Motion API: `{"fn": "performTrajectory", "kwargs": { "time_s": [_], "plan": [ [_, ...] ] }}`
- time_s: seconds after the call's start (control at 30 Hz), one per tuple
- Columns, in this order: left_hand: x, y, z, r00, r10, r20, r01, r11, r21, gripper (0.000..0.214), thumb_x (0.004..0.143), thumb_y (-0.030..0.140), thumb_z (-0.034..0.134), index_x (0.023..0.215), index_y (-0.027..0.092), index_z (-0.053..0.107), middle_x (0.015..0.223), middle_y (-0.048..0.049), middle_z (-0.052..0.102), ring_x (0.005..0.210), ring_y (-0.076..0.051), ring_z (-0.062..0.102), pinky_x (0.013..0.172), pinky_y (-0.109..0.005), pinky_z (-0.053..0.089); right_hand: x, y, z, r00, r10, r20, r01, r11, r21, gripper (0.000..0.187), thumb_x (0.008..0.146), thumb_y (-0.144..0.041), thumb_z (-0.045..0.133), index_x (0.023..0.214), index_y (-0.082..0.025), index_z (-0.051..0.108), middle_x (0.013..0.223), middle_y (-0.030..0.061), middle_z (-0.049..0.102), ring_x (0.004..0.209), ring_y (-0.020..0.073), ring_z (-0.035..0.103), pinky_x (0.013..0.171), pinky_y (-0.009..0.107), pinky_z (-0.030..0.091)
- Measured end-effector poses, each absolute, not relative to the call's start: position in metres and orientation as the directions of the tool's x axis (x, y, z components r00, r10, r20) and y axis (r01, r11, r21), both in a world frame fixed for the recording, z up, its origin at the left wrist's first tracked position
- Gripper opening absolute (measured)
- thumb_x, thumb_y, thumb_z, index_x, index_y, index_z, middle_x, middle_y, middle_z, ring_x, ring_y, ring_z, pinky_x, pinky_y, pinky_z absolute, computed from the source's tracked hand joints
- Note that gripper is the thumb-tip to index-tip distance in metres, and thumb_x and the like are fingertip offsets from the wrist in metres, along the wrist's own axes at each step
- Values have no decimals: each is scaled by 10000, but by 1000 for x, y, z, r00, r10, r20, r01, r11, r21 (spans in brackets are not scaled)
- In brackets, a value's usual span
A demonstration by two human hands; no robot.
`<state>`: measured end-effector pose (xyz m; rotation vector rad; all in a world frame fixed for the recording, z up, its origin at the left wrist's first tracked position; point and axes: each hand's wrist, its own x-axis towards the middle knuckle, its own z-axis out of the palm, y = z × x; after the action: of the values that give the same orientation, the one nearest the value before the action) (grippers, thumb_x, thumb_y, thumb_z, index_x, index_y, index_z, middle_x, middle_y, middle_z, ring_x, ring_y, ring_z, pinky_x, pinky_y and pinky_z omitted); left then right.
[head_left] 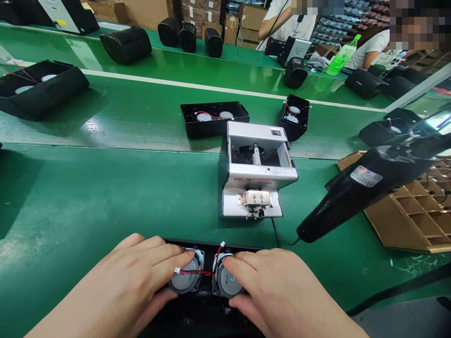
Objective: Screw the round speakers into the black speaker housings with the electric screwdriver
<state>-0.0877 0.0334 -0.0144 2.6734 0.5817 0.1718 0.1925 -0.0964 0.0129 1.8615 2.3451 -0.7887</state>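
Both hands are at a black speaker housing point(197, 312) near the bottom of the view. My left hand point(141, 272) grips the round left speaker driver point(185, 280) by its edges, thumb below and fingers above. The matching right speaker driver point(228, 280) is held the same way by my right hand point(269, 281). Both drivers sit side by side at the housing, their grey backs facing up. Red and black wires point(207, 272) with small white plugs cross between them. My hands cover the outer parts of both drivers.
A silver screw feeder point(260, 173) stands ahead. A black electric screwdriver point(359, 188) hangs at right, beside a divided cardboard box point(405, 220). Beyond lie open housings with drivers point(214, 123) and a green bottle point(343, 58). Two people are across the line.
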Motion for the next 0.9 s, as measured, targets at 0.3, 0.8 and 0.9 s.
{"fn": "performTrajectory", "kwargs": {
  "time_s": [0.3,0.8,0.9],
  "plan": [
    [-82,33,-10,905,425,1,379,-809,449,527,965,83,676,1406,368,706,1245,38,860,1003,-263,769,869,-443,470,192,-102,6,-262,944,-203,923,183,-338,516,895,-381,985,1338,-227,770,1132,4,891,876,302,862,659,478,635],
    [-66,33,9,910,404,-90,405,-827,391,458,856,37,777,1225,303,823,1077,21,868,889,-277,768,780,-430,445,189,-103,6,-237,955,-177,921,163,-355,496,935,-413,955,1354,-251,746,1173,-6,880,946,293,854,715,464,626],
    [-66,34,10,903,417,-101,425,-837,345,477,842,32,804,1236,299,834,1096,2,870,933,-297,783,797,-441,456,188,-101,10,-230,947,-224,932,148,-332,457,944,-422,939,1326,-243,765,1126,7,877,922,322,855,709,484,637]
  ]
}}
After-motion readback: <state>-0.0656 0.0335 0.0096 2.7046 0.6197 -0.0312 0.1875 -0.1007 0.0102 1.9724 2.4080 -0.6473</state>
